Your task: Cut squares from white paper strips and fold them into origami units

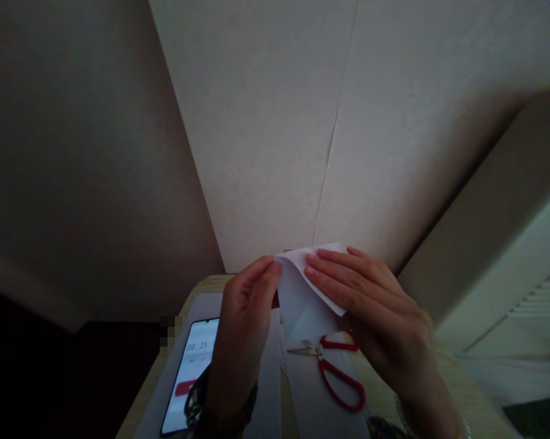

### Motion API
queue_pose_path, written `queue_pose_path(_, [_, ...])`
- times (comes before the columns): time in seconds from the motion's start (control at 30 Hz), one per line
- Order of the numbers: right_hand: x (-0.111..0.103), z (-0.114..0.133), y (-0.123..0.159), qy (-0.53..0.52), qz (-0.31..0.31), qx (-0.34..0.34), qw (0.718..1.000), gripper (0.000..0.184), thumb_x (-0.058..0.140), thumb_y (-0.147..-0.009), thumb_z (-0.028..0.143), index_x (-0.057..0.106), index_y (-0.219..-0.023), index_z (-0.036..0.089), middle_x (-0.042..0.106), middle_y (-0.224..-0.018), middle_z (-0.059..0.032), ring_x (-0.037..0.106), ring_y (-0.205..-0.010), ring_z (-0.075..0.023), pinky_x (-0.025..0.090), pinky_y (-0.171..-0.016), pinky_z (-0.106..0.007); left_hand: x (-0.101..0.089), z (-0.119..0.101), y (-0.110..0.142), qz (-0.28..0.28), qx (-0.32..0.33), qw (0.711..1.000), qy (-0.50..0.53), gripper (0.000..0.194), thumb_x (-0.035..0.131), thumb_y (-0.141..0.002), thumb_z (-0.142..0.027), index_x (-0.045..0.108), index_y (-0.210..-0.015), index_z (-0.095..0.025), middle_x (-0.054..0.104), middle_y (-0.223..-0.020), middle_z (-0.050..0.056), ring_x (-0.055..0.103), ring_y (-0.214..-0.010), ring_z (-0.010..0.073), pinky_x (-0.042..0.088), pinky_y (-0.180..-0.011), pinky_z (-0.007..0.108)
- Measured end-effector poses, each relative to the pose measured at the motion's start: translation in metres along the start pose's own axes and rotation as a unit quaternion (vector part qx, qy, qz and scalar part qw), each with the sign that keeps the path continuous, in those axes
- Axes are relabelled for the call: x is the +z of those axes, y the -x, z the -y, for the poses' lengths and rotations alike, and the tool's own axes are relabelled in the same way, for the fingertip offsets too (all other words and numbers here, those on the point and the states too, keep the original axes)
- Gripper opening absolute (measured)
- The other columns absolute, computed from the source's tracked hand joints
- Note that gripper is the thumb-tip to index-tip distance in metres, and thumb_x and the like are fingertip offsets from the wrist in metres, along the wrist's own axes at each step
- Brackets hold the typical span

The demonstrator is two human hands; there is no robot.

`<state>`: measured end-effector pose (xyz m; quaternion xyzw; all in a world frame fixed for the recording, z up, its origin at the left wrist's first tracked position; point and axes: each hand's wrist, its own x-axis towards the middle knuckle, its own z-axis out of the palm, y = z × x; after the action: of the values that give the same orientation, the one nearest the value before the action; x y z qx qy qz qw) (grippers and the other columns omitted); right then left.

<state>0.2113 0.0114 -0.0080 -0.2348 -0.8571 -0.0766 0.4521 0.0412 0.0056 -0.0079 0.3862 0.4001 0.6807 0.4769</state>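
Observation:
A white sheet of paper (297, 299) is held up above the table, its upper part folded over toward the right. My left hand (254, 292) pinches the paper's left corner between thumb and fingers. Across the folded flap lies my right hand (371, 299), fingers stretched out together; its thumb is hidden behind the paper or hand. Just below the paper, a pair of scissors (321, 353) with red handles rests on another white sheet (316, 402), blades slightly apart and pointing left.
A phone (190, 378) showing a running timer lies at the left on white paper (202, 305). The light wooden table (215, 283) has a rounded far corner close to a pale wall (266, 152). A light-coloured piece of furniture (508, 262) stands at the right.

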Motion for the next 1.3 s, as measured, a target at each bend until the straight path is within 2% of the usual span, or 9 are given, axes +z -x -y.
queue_pose_path(0.1, [-0.001, 0.001, 0.0, -0.005, 0.007, -0.001, 1.0, 0.036, 0.043, -0.105, 0.01, 0.067, -0.132, 0.012, 0.072, -0.135, -0.0106, 0.056, -0.134, -0.0193, 0.035, -0.117, -0.039, -0.003, 0.001, 0.0, -0.013, 0.005, 1.0, 0.001, 0.025, 0.075, -0.079, -0.031, 0.065, -0.059, -0.019, 0.048, -0.052, -0.006, 0.044, -0.048, 0.009, 0.035, -0.043, 0.017])
queue_pose_path(0.23, [-0.001, 0.002, -0.001, -0.015, 0.009, -0.005, 1.0, 0.036, 0.041, -0.107, 0.013, 0.066, -0.133, 0.013, 0.072, -0.136, -0.0103, 0.057, -0.133, -0.0199, 0.037, -0.115, -0.041, -0.004, 0.001, 0.002, -0.023, 0.007, 1.0, 0.013, 0.021, 0.076, -0.081, -0.034, 0.071, -0.065, -0.02, 0.058, -0.055, -0.005, 0.052, -0.051, 0.0102, 0.043, -0.047, 0.017])
queue_pose_path(0.33, [-0.002, 0.002, -0.002, -0.018, 0.015, -0.008, 1.0, 0.035, 0.042, -0.107, 0.014, 0.066, -0.133, 0.013, 0.072, -0.136, -0.0106, 0.057, -0.133, -0.0203, 0.038, -0.115, -0.042, -0.003, 0.001, 0.002, -0.01, 0.009, 0.999, 0.029, 0.018, 0.075, -0.081, -0.032, 0.076, -0.067, -0.02, 0.065, -0.058, -0.003, 0.057, -0.053, 0.0122, 0.049, -0.051, 0.02])
queue_pose_path(0.57, [-0.003, 0.003, -0.001, -0.011, 0.019, -0.007, 1.0, 0.035, 0.042, -0.108, 0.017, 0.067, -0.132, 0.014, 0.07, -0.139, -0.0106, 0.053, -0.137, -0.0207, 0.039, -0.115, -0.042, -0.002, 0.0, -0.002, -0.012, 0.01, 0.998, 0.06, 0.011, 0.078, -0.078, -0.028, 0.081, -0.07, -0.021, 0.075, -0.062, 0.0, 0.066, -0.054, 0.0144, 0.053, -0.052, 0.022])
queue_pose_path(0.77, [-0.002, 0.004, -0.002, -0.019, 0.014, 0.001, 1.0, 0.034, 0.044, -0.107, 0.015, 0.067, -0.132, 0.012, 0.07, -0.139, -0.0103, 0.055, -0.135, -0.0207, 0.042, -0.113, -0.041, -0.004, -0.002, 0.0, -0.017, -0.001, 0.998, 0.063, 0.011, 0.079, -0.078, -0.029, 0.083, -0.073, -0.02, 0.075, -0.063, 0.0, 0.065, -0.056, 0.0126, 0.054, -0.057, 0.021])
queue_pose_path(1.0, [-0.002, 0.004, -0.003, -0.026, 0.013, -0.001, 1.0, 0.035, 0.042, -0.108, 0.015, 0.068, -0.13, 0.011, 0.073, -0.135, -0.0102, 0.056, -0.135, -0.0198, 0.043, -0.113, -0.041, 0.0, -0.003, 0.0, -0.042, 0.018, 0.996, 0.071, 0.006, 0.08, -0.076, -0.026, 0.08, -0.072, -0.023, 0.075, -0.066, -0.002, 0.064, -0.058, 0.0109, 0.049, -0.053, 0.017])
queue_pose_path(1.3, [0.0, 0.011, -0.005, 0.001, 0.016, -0.019, 1.0, 0.035, 0.042, -0.108, 0.014, 0.064, -0.134, 0.015, 0.071, -0.138, -0.0067, 0.054, -0.138, -0.02, 0.044, -0.113, -0.043, 0.0, -0.009, 0.001, -0.051, 0.031, 0.995, 0.074, 0.014, 0.076, -0.079, -0.022, 0.078, -0.066, -0.024, 0.072, -0.059, -0.004, 0.063, -0.053, 0.0105, 0.05, -0.053, 0.018])
